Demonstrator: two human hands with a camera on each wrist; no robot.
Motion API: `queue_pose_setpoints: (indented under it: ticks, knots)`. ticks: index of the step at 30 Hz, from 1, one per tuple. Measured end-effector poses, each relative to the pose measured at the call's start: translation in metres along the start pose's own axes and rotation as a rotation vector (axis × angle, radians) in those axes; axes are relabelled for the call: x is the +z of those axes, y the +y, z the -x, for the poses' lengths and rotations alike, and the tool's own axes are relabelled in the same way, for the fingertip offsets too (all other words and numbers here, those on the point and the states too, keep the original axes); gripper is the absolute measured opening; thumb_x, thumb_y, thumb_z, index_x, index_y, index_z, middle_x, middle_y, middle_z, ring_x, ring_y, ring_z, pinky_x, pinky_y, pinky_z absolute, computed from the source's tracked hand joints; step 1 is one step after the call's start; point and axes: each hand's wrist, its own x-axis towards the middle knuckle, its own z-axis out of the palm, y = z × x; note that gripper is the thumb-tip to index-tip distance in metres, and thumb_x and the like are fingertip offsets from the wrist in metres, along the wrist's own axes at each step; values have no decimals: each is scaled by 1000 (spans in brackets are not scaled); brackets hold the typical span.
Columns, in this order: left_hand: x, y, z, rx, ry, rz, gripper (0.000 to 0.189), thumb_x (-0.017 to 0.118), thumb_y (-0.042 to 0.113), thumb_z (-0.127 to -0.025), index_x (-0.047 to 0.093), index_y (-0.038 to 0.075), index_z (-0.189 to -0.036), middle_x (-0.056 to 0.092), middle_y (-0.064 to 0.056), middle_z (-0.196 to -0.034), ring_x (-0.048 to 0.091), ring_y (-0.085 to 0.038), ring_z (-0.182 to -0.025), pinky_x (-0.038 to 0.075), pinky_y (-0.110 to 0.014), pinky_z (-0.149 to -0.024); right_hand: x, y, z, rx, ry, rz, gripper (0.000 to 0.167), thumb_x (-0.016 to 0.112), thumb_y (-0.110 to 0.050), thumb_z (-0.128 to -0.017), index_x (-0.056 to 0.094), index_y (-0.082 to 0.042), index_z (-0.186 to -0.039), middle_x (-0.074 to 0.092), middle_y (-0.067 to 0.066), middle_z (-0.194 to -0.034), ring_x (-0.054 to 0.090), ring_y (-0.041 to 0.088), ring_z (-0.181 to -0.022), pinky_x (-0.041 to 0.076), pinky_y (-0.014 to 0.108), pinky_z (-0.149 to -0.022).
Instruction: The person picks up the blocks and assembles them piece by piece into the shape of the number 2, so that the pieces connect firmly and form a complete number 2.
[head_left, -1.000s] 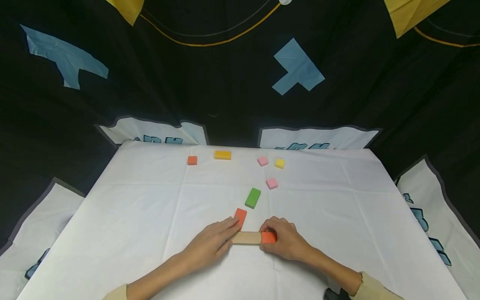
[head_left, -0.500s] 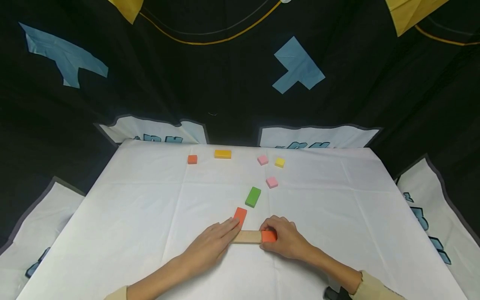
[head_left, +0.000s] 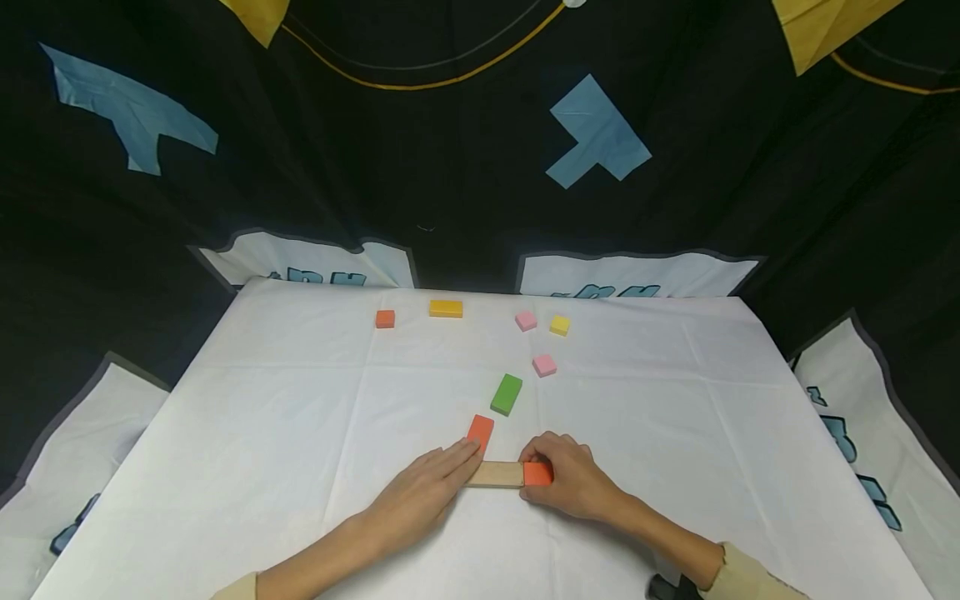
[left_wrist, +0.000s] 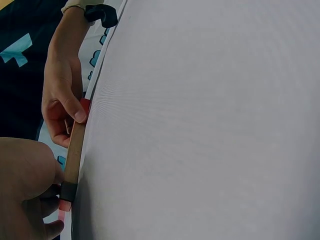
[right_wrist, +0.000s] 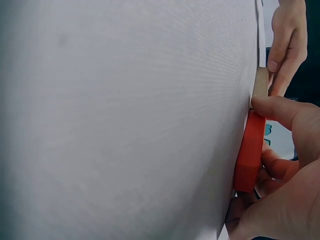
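A pale wooden block [head_left: 495, 475] lies flat on the white cloth, with an orange-red block [head_left: 537, 474] end to end against its right side. My right hand [head_left: 573, 479] grips that orange-red block between thumb and curled fingers. Fairly straight, the fingers of my left hand [head_left: 423, 492] cover the wooden block's left end and overlap the near part of a second orange-red block [head_left: 481, 432], which slants away. In the left wrist view, a dark piece [left_wrist: 68, 191] and a small red end [left_wrist: 65, 205] show at the left hand's fingers; the head view hides them.
Beyond the hands lies a green block [head_left: 506, 395], and past it two pink blocks [head_left: 544, 366] and a yellow one [head_left: 559, 326]. An orange cube [head_left: 385, 319] and a yellow-orange block [head_left: 446, 309] lie near the table's far edge. Dark printed curtain hangs behind.
My left hand has shifted slightly, and its thumb, earlier showing at the near side of the wooden block, is now out of sight. The right hand and the blocks stay put.
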Motion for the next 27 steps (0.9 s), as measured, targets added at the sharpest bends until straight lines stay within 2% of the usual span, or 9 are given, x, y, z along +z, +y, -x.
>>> queue_pose_setpoints:
  ticks: [5, 9, 12, 16, 19, 27]
  knots:
    - [-1, 1, -1, 0, -17, -4, 48, 65, 4, -94, 54, -1, -141, 51, -13, -147, 48, -25, -135, 46, -44, -104, -2, 2, -1, -15, -22, -2, 32, 86, -28, -77, 66, -20, -101, 56, -15, -92, 49, 13, -90, 36, 36, -77]
    - [0, 0, -1, 2, -17, -11, 48, 65, 4, -93, 55, -1, -140, 51, -13, -146, 48, -25, -135, 46, -44, -104, -7, 2, -3, -36, -40, -47, 29, 79, -35, -85, 67, -17, -104, 57, -13, -91, 51, 14, -87, 43, 33, -77]
    - [0, 0, -1, 2, -15, -8, 48, 65, 4, -93, 55, 0, -140, 51, -13, -146, 48, -25, -135, 46, -43, -104, -13, 2, -8, -34, -42, -95, 24, 76, -31, -89, 68, -14, -104, 60, -8, -93, 54, 16, -87, 48, 30, -76]
    - [1, 0, -1, -3, -20, -2, 48, 64, 5, -94, 55, 1, -141, 51, -12, -147, 47, -24, -136, 46, -43, -104, -18, 4, -16, 11, -37, -135, 24, 76, -28, -89, 68, -14, -107, 65, -5, -102, 58, 16, -97, 51, 35, -87]
    - [2, -1, 0, -4, -20, -2, 48, 64, 5, -94, 55, 1, -141, 51, -12, -147, 47, -24, -136, 46, -43, -104, -19, 6, -23, 58, -31, -150, 29, 78, -27, -87, 68, -15, -111, 65, -4, -109, 58, 18, -105, 50, 42, -96]
    - [0, -1, -1, 3, -8, 3, 48, 65, 4, -94, 55, 0, -141, 51, -13, -146, 48, -25, -135, 47, -44, -102, -23, 13, -45, 113, 23, -175, 47, 82, -20, -83, 64, -10, -125, 65, 0, -121, 58, 24, -115, 47, 44, -103]
